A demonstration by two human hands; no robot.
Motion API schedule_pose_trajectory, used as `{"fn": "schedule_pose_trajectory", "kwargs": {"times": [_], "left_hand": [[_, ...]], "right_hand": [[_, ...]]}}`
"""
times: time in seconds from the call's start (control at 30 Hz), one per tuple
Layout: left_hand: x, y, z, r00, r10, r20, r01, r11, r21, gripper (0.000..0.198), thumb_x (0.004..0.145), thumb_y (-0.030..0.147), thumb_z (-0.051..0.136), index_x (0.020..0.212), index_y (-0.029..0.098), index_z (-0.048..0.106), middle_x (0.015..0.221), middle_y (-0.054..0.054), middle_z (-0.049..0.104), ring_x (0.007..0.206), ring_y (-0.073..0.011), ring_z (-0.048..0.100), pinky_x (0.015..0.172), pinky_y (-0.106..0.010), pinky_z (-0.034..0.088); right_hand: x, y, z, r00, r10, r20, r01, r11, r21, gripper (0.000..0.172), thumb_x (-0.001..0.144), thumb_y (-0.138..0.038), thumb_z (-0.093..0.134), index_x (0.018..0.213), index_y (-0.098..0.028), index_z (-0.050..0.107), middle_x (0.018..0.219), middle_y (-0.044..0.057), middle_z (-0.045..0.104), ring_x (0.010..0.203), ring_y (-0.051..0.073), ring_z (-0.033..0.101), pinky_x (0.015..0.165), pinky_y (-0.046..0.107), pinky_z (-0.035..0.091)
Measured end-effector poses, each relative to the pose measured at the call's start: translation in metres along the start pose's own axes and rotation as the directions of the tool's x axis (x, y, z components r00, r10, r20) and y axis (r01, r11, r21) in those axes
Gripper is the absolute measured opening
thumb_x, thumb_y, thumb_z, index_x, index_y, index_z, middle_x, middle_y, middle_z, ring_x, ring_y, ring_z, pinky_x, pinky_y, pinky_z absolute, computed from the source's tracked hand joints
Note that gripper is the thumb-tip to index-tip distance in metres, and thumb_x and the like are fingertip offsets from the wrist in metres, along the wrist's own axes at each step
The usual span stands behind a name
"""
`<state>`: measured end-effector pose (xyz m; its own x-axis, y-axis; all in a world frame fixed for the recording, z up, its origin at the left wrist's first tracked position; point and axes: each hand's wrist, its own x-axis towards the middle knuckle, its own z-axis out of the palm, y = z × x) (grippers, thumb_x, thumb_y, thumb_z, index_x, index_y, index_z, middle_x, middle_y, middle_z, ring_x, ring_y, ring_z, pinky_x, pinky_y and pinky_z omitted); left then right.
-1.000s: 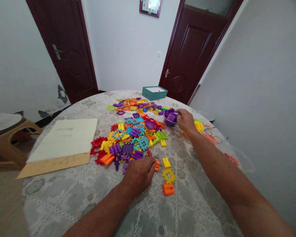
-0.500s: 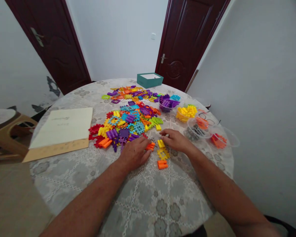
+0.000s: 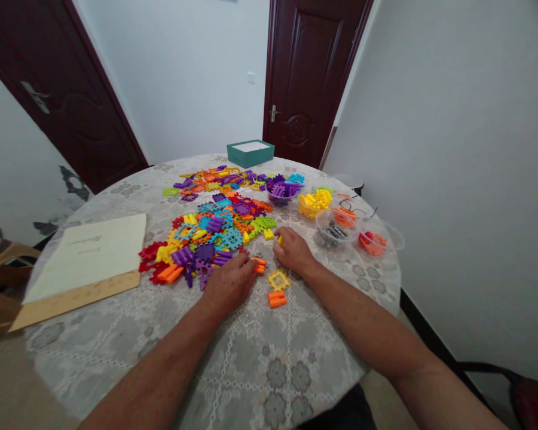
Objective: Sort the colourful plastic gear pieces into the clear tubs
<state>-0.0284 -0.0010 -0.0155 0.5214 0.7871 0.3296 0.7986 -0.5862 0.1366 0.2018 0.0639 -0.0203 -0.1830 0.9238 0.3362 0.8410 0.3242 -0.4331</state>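
Note:
A heap of coloured plastic building pieces [image 3: 215,230] covers the middle of a round table [image 3: 296,358] with a lace cloth. My left hand [image 3: 228,282] rests palm down at the heap's near edge, fingers curled over a small orange piece [image 3: 259,265]. My right hand [image 3: 293,249] sits just right of it, fingers closed round a yellow piece [image 3: 280,240]. A yellow square frame piece [image 3: 278,279] and an orange piece [image 3: 277,298] lie just in front of both hands.
Clear bowls of sorted pieces stand at the right: purple [image 3: 281,192], yellow [image 3: 314,203], dark [image 3: 332,232], orange-red [image 3: 371,242]. A teal box [image 3: 250,153] sits at the far edge. A paper pad on brown card [image 3: 85,254] lies left. A wooden stool [image 3: 0,280] stands beside the table.
My right hand came back from the purple bowl to the near edge of the heap and closed on a yellow piece. The view swung down and right. My left hand stayed put.

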Motion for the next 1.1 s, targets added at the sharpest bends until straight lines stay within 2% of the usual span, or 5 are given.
{"fn": "schedule_pose_trajectory", "kwargs": {"times": [0.2,0.43,0.57,0.77,1.1], "left_hand": [[0.000,0.000,-0.001,0.997,0.072,-0.014,-0.073,0.993,-0.089,0.023,0.102,0.027,0.048,0.113,0.022,0.068,0.105,-0.008,0.069,0.094,-0.0198,0.067,0.076,-0.029,0.052],[-0.002,-0.015,-0.005,0.983,-0.082,-0.167,0.059,0.989,-0.136,0.026,0.103,0.025,0.046,0.117,0.019,0.068,0.108,-0.010,0.074,0.101,-0.0214,0.069,0.088,-0.033,0.053],[-0.003,-0.019,-0.008,0.975,-0.142,-0.169,0.122,0.985,-0.124,0.026,0.103,0.026,0.047,0.116,0.019,0.068,0.107,-0.010,0.074,0.100,-0.0216,0.069,0.087,-0.033,0.053],[-0.003,-0.014,-0.006,0.990,-0.034,-0.137,0.015,0.990,-0.141,0.024,0.101,0.023,0.049,0.115,0.019,0.067,0.106,-0.009,0.073,0.098,-0.0210,0.069,0.085,-0.032,0.054],[-0.002,-0.008,-0.010,0.974,-0.133,-0.183,0.066,0.940,-0.334,0.033,0.100,0.027,0.053,0.129,0.016,0.063,0.113,-0.012,0.074,0.105,-0.0243,0.070,0.096,-0.040,0.055]], "right_hand": [[0.012,0.012,0.007,0.998,0.046,-0.037,-0.047,0.999,-0.023,0.041,0.095,-0.021,0.054,0.135,-0.019,0.060,0.133,0.014,0.062,0.123,0.025,0.059,0.104,0.037,0.050],[0.010,0.003,0.005,0.995,-0.022,0.102,0.037,0.987,-0.154,0.046,0.098,-0.025,0.053,0.144,-0.025,0.056,0.143,0.011,0.059,0.124,0.027,0.060,0.103,0.039,0.050],[0.010,-0.005,0.005,0.991,0.004,0.130,0.022,0.980,-0.198,0.040,0.101,-0.042,0.053,0.139,-0.029,0.058,0.139,0.011,0.061,0.119,0.029,0.063,0.096,0.040,0.052],[0.010,-0.004,0.003,0.994,0.007,0.108,0.020,0.969,-0.244,0.032,0.100,-0.042,0.055,0.124,-0.021,0.061,0.122,0.013,0.066,0.109,0.028,0.065,0.090,0.037,0.051],[0.000,0.007,-0.008,0.992,-0.100,0.071,0.098,0.995,0.029,0.043,0.089,-0.032,0.067,0.130,-0.020,0.061,0.119,0.011,0.067,0.110,0.024,0.063,0.099,0.037,0.050]]}}
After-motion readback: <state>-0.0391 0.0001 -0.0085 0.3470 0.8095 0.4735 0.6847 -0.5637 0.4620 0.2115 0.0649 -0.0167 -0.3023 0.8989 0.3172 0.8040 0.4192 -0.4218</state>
